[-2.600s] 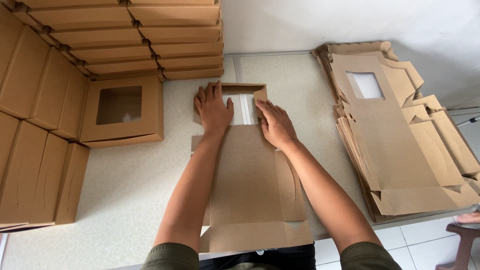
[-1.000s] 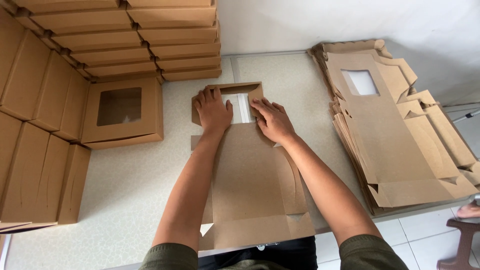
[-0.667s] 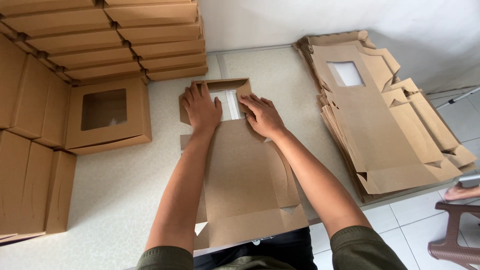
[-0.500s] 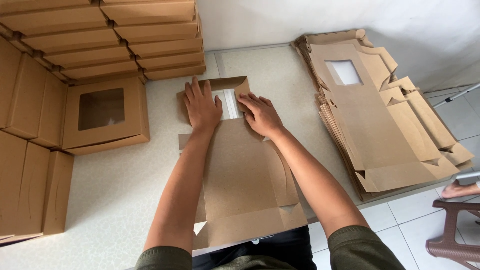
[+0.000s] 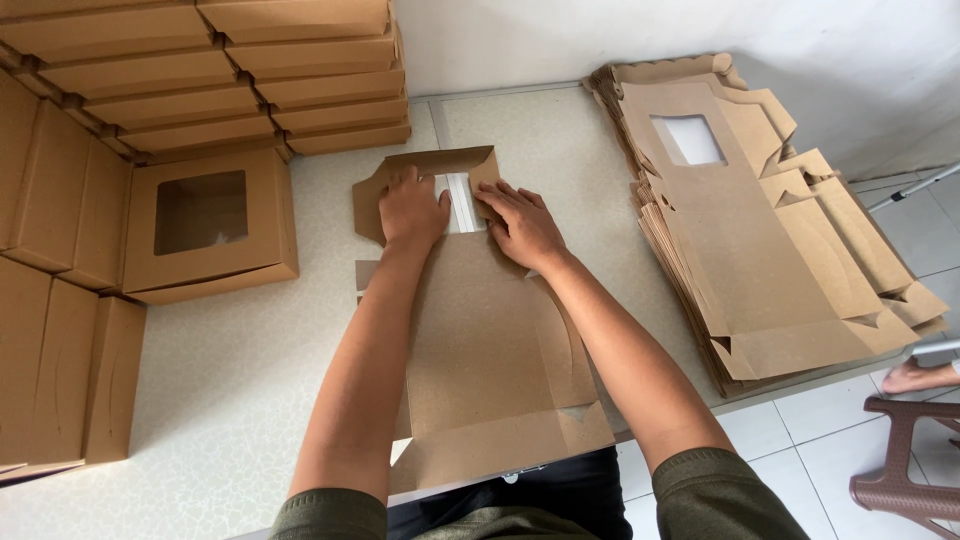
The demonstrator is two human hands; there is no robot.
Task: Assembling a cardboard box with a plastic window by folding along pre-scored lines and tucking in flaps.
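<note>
A flat brown cardboard box blank (image 5: 495, 350) with a clear window lies lengthwise on the pale table (image 5: 250, 380) in front of me. My left hand (image 5: 412, 208) presses flat on the far end of the blank, left of the window. My right hand (image 5: 522, 222) presses down to the right of the window, fingers spread over a side flap. The far flap (image 5: 440, 160) stands folded up behind both hands. Neither hand grips anything.
A stack of flat window blanks (image 5: 760, 220) lies at the right, reaching the table edge. One assembled window box (image 5: 208, 225) sits at the left. Several closed boxes (image 5: 200, 70) are stacked behind and along the left. A brown plastic stool (image 5: 915, 470) and a person's foot (image 5: 920, 375) show lower right.
Both hands stay pressed on the far end of the blank; they have drawn slightly closer around the window. The camera view has shifted a little.
</note>
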